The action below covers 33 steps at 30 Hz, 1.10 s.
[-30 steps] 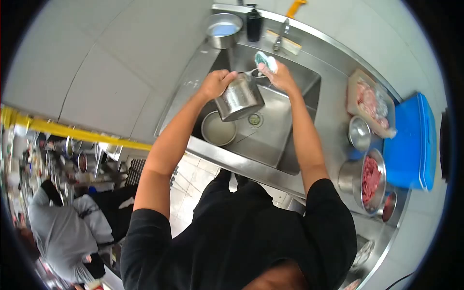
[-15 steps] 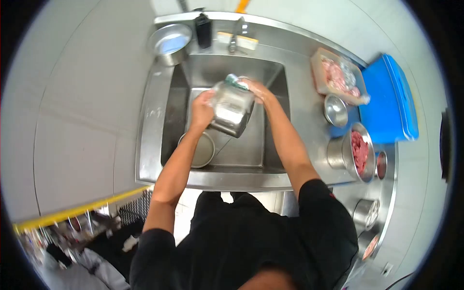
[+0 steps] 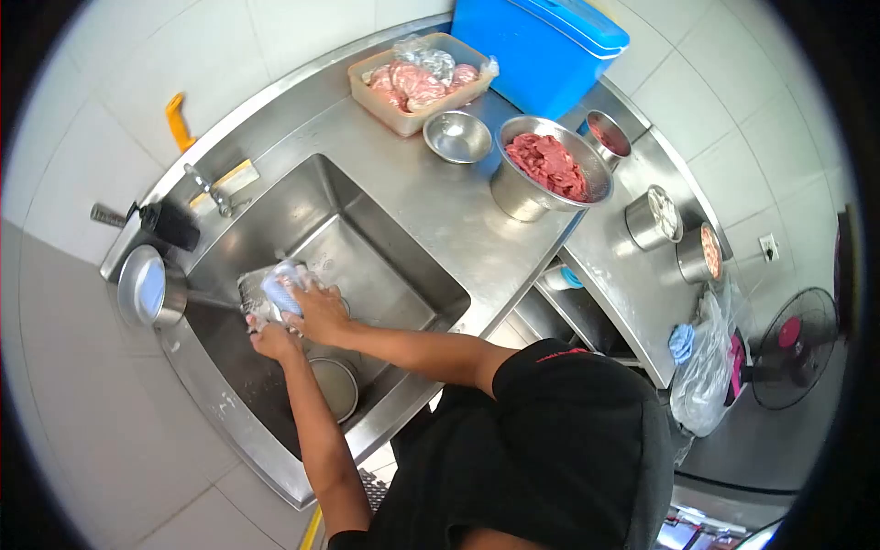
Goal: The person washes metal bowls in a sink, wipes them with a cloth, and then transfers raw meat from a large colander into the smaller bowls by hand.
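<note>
Both of my hands are over the steel sink (image 3: pixel 403 247). My left hand (image 3: pixel 273 339) is closed on the near edge of a shiny metal container (image 3: pixel 249 295), which lies tilted and is partly hidden by my hands. With closed fingers, my right hand (image 3: pixel 323 313) presses a pale blue and white scrubbing pad (image 3: pixel 280 286) against the container; its exact kind is blurred. Below my hands, a round metal bowl (image 3: pixel 335 390) with cloudy contents rests in the sink, partly covered by my left forearm.
A tap (image 3: pixel 211 191), a dark bottle (image 3: pixel 170 225) and a metal bowl (image 3: pixel 174 298) with something blue inside line the sink's rim. On the right counter are a plastic tub (image 3: pixel 403 119) of bagged meat, a small bowl (image 3: pixel 456 137), a colander (image 3: pixel 591 183) of red meat and a blue cooler (image 3: pixel 541 55).
My view has swung to the right. The container has been lowered and turned toward the sink's left side. My right hand now presses a pale pad on it.
</note>
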Each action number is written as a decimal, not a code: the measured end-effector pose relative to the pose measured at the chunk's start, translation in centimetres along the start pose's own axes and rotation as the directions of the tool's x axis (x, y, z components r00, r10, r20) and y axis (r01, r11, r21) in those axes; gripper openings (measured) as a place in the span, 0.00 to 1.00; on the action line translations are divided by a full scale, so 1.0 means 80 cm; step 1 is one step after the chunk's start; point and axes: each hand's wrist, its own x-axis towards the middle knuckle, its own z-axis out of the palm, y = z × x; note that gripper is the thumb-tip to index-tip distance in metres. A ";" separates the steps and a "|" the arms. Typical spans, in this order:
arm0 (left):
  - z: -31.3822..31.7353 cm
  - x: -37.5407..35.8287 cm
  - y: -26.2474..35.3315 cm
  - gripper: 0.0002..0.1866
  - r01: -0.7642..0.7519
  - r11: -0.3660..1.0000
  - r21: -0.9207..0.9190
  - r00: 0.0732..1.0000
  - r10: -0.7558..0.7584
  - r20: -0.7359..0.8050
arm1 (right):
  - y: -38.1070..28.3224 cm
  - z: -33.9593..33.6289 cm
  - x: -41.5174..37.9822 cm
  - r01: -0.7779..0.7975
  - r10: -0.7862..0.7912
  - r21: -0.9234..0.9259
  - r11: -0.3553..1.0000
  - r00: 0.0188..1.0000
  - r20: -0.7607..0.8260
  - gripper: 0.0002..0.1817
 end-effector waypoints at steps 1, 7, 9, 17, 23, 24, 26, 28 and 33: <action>-0.001 -0.010 0.015 0.27 -0.132 0.984 0.119 0.991 0.132 0.008 | 0.002 0.000 0.009 -0.009 0.009 0.003 1.000 1.000 -0.015 0.38; -0.034 0.060 -0.042 0.13 -0.716 0.618 0.326 0.698 0.639 0.323 | 0.019 0.015 0.069 0.387 -0.388 -0.025 0.922 0.920 -0.051 0.34; -0.037 0.043 -0.033 0.15 -0.725 0.642 0.249 0.689 0.673 0.270 | 0.070 0.052 0.133 0.235 -0.276 0.464 0.854 0.961 0.021 0.25; -0.069 0.029 0.001 0.17 -0.578 0.795 0.185 0.809 0.528 0.257 | 0.077 0.087 0.107 -0.635 0.210 0.588 0.500 0.748 0.629 0.33; -0.129 0.066 -0.064 0.18 -0.417 0.875 0.247 0.904 0.370 0.215 | -0.113 0.052 0.148 -0.047 -0.164 0.661 0.749 0.953 0.254 0.25; -0.136 0.062 -0.063 0.18 -0.389 0.893 0.226 0.915 0.347 0.204 | -0.129 0.073 0.177 0.327 -0.414 0.548 0.770 0.909 0.039 0.26; -0.148 0.053 -0.055 0.18 -0.368 0.906 0.211 0.924 0.331 0.191 | -0.190 0.088 0.207 0.556 -0.558 0.260 0.790 0.827 -0.072 0.30; -0.153 0.047 -0.047 0.18 -0.319 0.934 0.161 0.939 0.288 0.190 | -0.226 0.118 0.248 0.625 -0.630 0.133 0.769 0.776 -0.002 0.33; -0.158 0.040 -0.027 0.17 -0.360 0.931 0.059 0.913 0.338 0.229 | -0.250 0.141 0.265 0.569 -0.569 0.012 0.822 0.822 -0.015 0.33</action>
